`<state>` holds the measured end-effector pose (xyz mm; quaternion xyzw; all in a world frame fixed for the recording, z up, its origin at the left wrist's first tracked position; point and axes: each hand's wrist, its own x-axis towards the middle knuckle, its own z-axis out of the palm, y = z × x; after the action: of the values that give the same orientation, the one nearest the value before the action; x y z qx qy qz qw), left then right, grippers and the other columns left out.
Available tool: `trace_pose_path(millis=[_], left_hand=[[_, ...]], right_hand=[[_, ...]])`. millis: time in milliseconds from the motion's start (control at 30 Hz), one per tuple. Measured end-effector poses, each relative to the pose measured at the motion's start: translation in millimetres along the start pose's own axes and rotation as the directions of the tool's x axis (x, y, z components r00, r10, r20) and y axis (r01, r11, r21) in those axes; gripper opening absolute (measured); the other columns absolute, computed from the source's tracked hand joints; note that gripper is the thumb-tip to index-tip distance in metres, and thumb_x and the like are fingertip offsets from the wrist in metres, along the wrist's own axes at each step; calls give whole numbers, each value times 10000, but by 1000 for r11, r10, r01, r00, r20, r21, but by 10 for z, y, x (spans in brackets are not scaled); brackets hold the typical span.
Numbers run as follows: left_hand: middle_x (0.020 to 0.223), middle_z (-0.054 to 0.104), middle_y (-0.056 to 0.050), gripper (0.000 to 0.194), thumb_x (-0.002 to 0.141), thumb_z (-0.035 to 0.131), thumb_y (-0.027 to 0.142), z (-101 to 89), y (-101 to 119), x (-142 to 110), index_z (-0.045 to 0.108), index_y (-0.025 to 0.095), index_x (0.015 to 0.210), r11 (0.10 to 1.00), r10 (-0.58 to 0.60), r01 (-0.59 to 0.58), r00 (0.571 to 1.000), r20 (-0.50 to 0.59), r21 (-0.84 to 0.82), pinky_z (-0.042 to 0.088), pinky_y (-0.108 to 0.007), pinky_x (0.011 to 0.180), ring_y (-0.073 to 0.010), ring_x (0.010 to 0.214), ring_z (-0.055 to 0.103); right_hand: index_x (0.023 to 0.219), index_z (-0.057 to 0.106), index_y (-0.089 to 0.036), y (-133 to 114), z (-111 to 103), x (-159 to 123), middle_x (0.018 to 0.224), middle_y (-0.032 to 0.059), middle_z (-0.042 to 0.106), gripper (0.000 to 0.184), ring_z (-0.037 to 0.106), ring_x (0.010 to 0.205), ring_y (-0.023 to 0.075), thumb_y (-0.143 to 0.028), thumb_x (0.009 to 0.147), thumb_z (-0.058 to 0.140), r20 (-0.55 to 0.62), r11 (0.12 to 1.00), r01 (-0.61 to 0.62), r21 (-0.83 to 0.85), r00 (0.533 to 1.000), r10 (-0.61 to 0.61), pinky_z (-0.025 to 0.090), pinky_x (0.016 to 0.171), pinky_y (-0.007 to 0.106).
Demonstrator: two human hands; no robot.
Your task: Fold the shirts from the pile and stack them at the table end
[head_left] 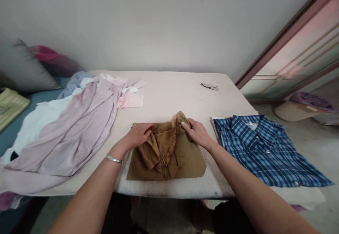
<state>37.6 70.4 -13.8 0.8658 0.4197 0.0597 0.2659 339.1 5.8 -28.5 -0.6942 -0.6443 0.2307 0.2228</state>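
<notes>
A brown garment (pixel 190 159) with ruffles and gathers lies partly folded on the light-coloured table cover in front of me. My left hand (pixel 139 135), with a silver bracelet at the wrist, has its fingers curled over the upper left part of the cloth. My right hand (pixel 196 131) pinches a raised bit of the garment's upper edge between thumb and fingers. Between the hands the fabric is bunched, with a drawstring-like strip hanging over it.
A folded blue plaid shirt (pixel 262 152) lies at the table's right end. Glasses (pixel 209 86) rest near the back. Heaped clothes, with a pale lilac garment (pixel 71 142) on top, cover the left side beside a grey pillow (pixel 23 66). A wall stands behind the table (pixel 172 89).
</notes>
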Motion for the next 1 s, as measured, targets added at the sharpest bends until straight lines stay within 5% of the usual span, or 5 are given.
trace_pose_path(millis=[200, 467, 667, 900, 1000], left_hand=[[1239, 708, -41, 549, 701, 427, 90, -210, -206, -332, 670, 205, 1181, 966, -53, 71, 995, 79, -248, 492, -326, 1022, -193, 1150, 644], [1267, 688, -70, 664, 689, 609, 191, -102, -173, -510, 573, 215, 1352, 992, -79, 93, 984, 161, -80, 501, -331, 970, -249, 1123, 650], [1113, 742, -61, 467, 708, 604, 180, -132, 2, -485, 693, 241, 1162, 993, -84, 82, 996, 15, 79, 482, -379, 982, -276, 1068, 666], [1291, 682, -44, 509, 742, 456, 134, -286, -203, -448, 647, 204, 1209, 963, -134, 47, 937, -323, -265, 454, -360, 1066, -217, 1242, 596], [1274, 688, -59, 530, 722, 432, 114, -210, -297, -298, 649, 191, 1199, 959, -112, 29, 953, -281, -282, 467, -361, 1050, -211, 1218, 610]], right_hand=[[733, 516, -224, 180, 98, 73, 651, -15, 542, 309, 492, 668, 165, -468, 905, 436, 21, 982, -86, 169, 996, 84, 353, 614, 261], [739, 586, -202, 209, 160, 105, 662, 27, 603, 258, 539, 664, 178, -394, 874, 481, 18, 960, -249, 127, 968, 249, 351, 599, 267], [880, 704, -169, 183, 118, 104, 811, 65, 724, 224, 639, 769, 210, -344, 766, 625, 139, 945, -296, 135, 951, 278, 386, 610, 254], [903, 714, -170, 153, 124, 111, 819, 83, 733, 241, 645, 771, 223, -355, 798, 601, 141, 961, -273, 38, 954, 265, 376, 607, 265], [892, 706, -166, 133, 128, 121, 819, 83, 726, 257, 635, 756, 213, -383, 813, 594, 140, 966, -258, -27, 956, 259, 358, 603, 267]])
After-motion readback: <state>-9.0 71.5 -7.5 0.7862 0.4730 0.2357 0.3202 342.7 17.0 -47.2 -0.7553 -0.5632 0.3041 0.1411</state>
